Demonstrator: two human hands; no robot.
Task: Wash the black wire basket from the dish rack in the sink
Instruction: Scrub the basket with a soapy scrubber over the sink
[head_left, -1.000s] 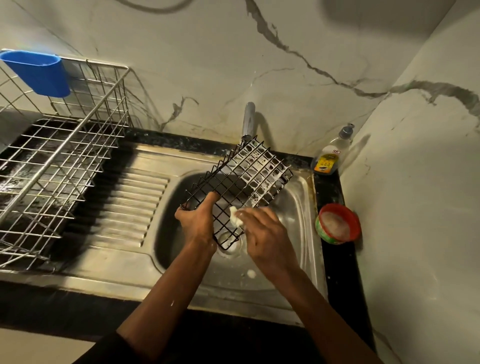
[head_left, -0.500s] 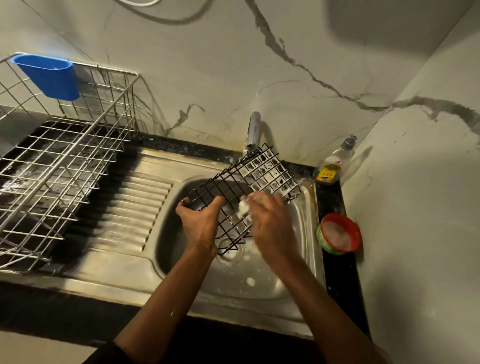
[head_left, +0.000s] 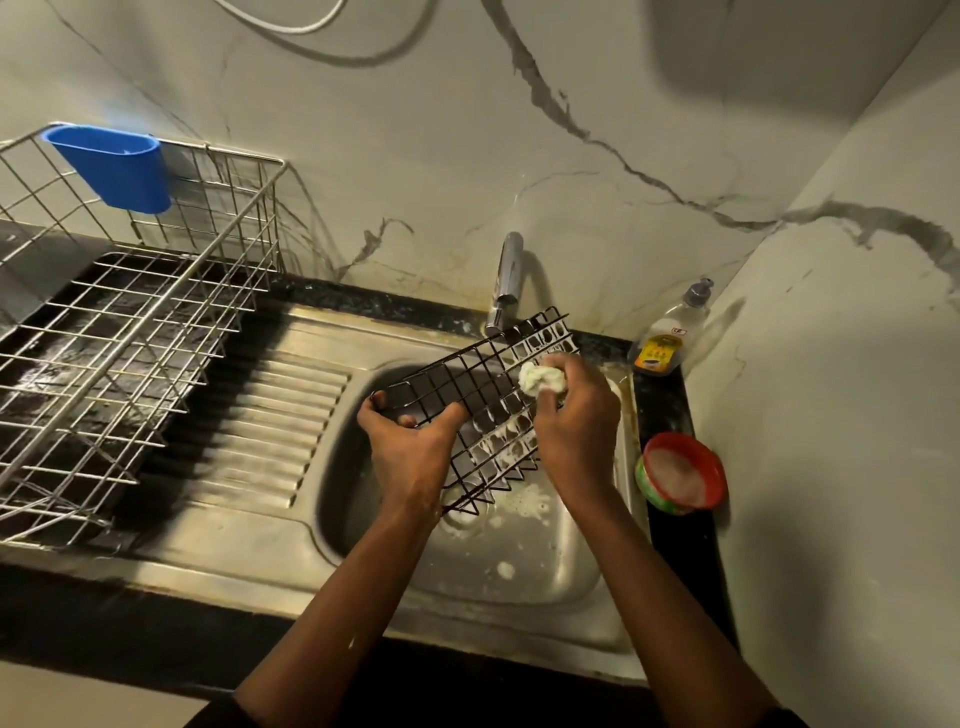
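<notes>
On my feed the black wire basket (head_left: 467, 376) was held tilted over the sink (head_left: 545, 577) basin, its far end up by the tap (head_left: 507, 275) at the back edge and its near corner low in the basin. My left hand (head_left: 410, 452) gripped the basket's left rim, fingers and thumb curled round the wires. My right hand (head_left: 576, 418) pinched a pale, sudsy scrub pad (head_left: 540, 378) in curled fingers and pressed it on the mesh near the far right end. White foam clung to the wires there and spotted the basin floor.

The steel dish rack (head_left: 130, 332) stood on the drainboard at the sink's left edge, a blue cup (head_left: 111, 169) hooked on its back rim. On the dark counter strip along the right edge, a soap bottle (head_left: 667, 338) stood in the back corner and a red-rimmed tub (head_left: 680, 475) of white paste sat nearer me.
</notes>
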